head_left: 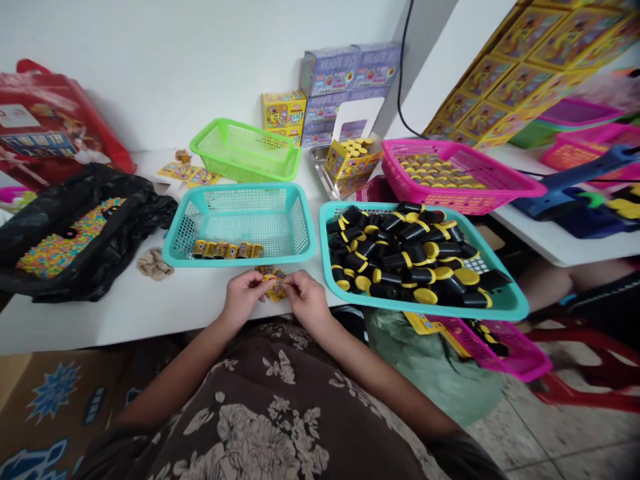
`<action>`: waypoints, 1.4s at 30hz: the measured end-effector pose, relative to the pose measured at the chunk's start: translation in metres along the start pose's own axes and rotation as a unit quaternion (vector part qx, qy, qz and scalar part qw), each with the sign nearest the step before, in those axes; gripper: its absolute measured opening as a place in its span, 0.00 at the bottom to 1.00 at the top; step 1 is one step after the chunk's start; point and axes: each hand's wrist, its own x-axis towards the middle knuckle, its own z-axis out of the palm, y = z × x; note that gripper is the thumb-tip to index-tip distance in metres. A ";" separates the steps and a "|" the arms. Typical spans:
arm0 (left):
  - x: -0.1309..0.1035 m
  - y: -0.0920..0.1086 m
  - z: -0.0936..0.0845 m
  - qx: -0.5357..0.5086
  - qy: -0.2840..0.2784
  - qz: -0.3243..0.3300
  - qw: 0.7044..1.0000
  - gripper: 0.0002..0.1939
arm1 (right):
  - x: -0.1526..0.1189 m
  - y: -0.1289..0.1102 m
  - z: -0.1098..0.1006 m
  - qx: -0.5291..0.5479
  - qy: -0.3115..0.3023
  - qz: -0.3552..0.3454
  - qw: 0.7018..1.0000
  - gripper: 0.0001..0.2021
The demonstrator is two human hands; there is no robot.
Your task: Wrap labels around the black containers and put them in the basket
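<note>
My left hand (243,293) and my right hand (307,300) are close together at the table's front edge, fingers pinched. Between them they hold small yellow printed labels (275,289); the fingers cover part of these. Just beyond is a teal basket (240,189) with a row of small yellow-wrapped canisters (227,250) lying along its near side. To the right of my right hand, a larger teal basket (425,309) is heaped with black canisters (400,237) with yellow caps, lying at all angles.
At left, a black plastic bag (145,220) holds colourful beads (70,240) beside a crumpled brown cloth (155,263). Behind stand a green basket (220,127), label sheets (193,175), stacked boxes (327,100), a yellow carton (345,163) and a pink basket (400,180) of capped canisters.
</note>
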 end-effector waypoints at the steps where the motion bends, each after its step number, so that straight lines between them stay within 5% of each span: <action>1: 0.002 -0.001 -0.001 0.009 0.004 0.003 1.000 0.15 | 0.002 0.002 0.001 -0.009 0.001 0.011 1.000 0.05; 8: 0.004 -0.006 -0.012 0.009 0.067 -0.007 0.998 0.18 | 0.013 0.004 0.007 -0.161 -0.045 0.058 0.984 0.05; 14: -0.010 0.002 -0.012 -0.011 0.035 -0.009 0.999 0.18 | 0.000 -0.017 -0.009 -0.130 0.006 -0.052 0.990 0.13; 20: -0.018 0.019 -0.010 -0.031 -0.095 0.011 0.995 0.13 | -0.008 -0.033 -0.023 0.072 -0.023 -0.063 0.995 0.03; 25: -0.019 0.017 -0.014 -0.012 -0.240 -0.008 0.971 0.13 | -0.018 -0.041 -0.039 0.031 -0.032 -0.112 0.993 0.06; 28: -0.020 0.016 -0.015 0.030 -0.244 0.007 0.969 0.15 | -0.020 -0.045 -0.064 -0.024 -0.035 -0.138 0.989 0.06; 32: -0.022 0.018 -0.010 0.081 -0.187 0.066 0.977 0.15 | 0.002 -0.040 -0.107 -0.200 -0.007 -0.040 0.979 0.07; 38: -0.019 0.021 0.000 0.113 -0.144 0.236 0.954 0.20 | 0.056 -0.024 -0.121 -0.437 -0.237 0.150 0.855 0.10; 42: -0.018 0.017 -0.001 0.119 -0.123 0.268 0.948 0.19 | 0.066 -0.015 -0.123 -0.388 -0.285 0.160 0.862 0.16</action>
